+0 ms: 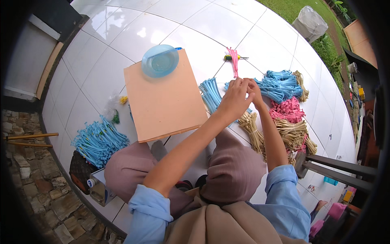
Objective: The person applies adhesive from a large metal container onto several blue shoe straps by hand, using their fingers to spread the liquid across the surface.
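Observation:
Both my hands meet over the floor tiles, right of the board. My left hand point(235, 96) has its fingers curled against my right hand point(253, 90), whose fingers are bent too. Anything between the fingertips is hidden. Just beyond them, a few pink cords point(234, 63) lie across a screwdriver point(228, 58) with a green and yellow handle. A bundle of light blue cords point(210, 94) lies beside my left hand, and more blue bundles point(280, 86) spread out right of my right hand. Below the hands is a tied beige cord bundle point(252, 131).
A brown board point(164, 101) carries a translucent blue bowl point(160, 61). Blue knotted cords point(99, 140) pile near my left knee, by a metal can point(99, 187). Pink bundles point(287, 110) and beige bundles point(290, 132) lie at right, near a grey wooden frame point(337, 164).

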Tool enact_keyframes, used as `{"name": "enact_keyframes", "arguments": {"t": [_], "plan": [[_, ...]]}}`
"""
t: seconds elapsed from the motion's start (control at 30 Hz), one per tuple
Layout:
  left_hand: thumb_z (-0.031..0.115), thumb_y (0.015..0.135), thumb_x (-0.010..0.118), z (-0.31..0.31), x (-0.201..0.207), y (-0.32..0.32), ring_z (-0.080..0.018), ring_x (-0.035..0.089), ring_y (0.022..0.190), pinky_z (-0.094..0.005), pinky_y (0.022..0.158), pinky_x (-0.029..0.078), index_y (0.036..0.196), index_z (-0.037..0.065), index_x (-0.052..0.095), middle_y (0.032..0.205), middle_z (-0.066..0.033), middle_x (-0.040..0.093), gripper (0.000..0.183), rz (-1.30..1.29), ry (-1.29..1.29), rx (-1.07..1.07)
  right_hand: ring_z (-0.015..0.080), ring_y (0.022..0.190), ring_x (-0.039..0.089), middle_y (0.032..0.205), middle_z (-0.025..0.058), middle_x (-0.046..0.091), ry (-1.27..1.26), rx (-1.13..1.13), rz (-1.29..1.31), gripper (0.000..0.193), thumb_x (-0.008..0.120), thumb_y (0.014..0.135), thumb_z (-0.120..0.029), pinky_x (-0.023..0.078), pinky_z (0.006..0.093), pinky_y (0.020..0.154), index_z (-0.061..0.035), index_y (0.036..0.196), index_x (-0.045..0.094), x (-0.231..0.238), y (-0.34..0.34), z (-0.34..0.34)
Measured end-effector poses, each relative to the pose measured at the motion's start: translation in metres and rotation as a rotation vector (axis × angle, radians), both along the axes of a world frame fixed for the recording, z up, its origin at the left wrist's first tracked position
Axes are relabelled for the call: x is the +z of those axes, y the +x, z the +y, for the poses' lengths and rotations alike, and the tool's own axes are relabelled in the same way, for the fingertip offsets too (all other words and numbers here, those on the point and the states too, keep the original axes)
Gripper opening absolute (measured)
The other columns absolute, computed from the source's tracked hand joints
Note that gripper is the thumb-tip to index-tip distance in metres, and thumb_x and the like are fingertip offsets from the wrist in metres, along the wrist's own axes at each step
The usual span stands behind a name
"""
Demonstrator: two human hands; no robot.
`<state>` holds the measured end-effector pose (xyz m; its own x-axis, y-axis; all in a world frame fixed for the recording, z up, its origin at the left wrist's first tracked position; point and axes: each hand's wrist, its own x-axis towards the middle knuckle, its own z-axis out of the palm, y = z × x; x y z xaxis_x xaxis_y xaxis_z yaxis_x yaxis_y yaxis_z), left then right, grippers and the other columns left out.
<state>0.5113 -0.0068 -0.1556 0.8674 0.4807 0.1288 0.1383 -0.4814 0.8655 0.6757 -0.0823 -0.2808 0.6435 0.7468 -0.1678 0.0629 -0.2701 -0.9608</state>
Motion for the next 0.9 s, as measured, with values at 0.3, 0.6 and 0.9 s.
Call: {"name": "enact_keyframes", "arguments": {"t": [0.3,0.6,0.9], "plan": [[-0.004,0.078,0.045,-0.058,-0.205,0.051,-0.0331,0.045,0.11,-0.0417,0.096,0.034,0.114,0.0,0.048,0.117,-0.0156,0.049,0.036,-0.083,-0.217,0.262,0.0227,0.086,0.052,0.102,0.0138,0.049,-0.229,-0.713,-0.029,0.058,0.06,0.076,0.001,0.044,0.0335,0.075,-0.0003,0.127,0.033,-0.115,-0.041,-0.037],[0.01,0.081,0.054,-0.037,-0.214,0.073,-0.0222,0.041,0.109,-0.0398,0.093,0.024,0.124,0.011,0.048,0.105,-0.0008,0.052,0.043,0.42,-0.02,0.189,0.0132,0.079,0.047,0.1,0.0091,0.049,0.133,-0.605,0.042,0.066,0.059,0.073,0.007,0.046,0.0268,0.074,-0.0057,0.131,0.029,-0.087,-0.038,-0.021],[0.018,0.09,0.052,-0.003,-0.14,0.031,-0.0236,0.05,0.102,-0.036,0.089,0.038,0.118,0.004,0.05,0.104,-0.0118,0.053,0.032,0.188,-0.051,-0.126,0.0176,0.085,0.059,0.099,0.0137,0.058,0.675,-0.528,0.23,0.062,0.042,0.082,0.012,0.049,0.0286,0.077,-0.0092,0.135,0.017,0.038,-0.024,-0.01]]}}
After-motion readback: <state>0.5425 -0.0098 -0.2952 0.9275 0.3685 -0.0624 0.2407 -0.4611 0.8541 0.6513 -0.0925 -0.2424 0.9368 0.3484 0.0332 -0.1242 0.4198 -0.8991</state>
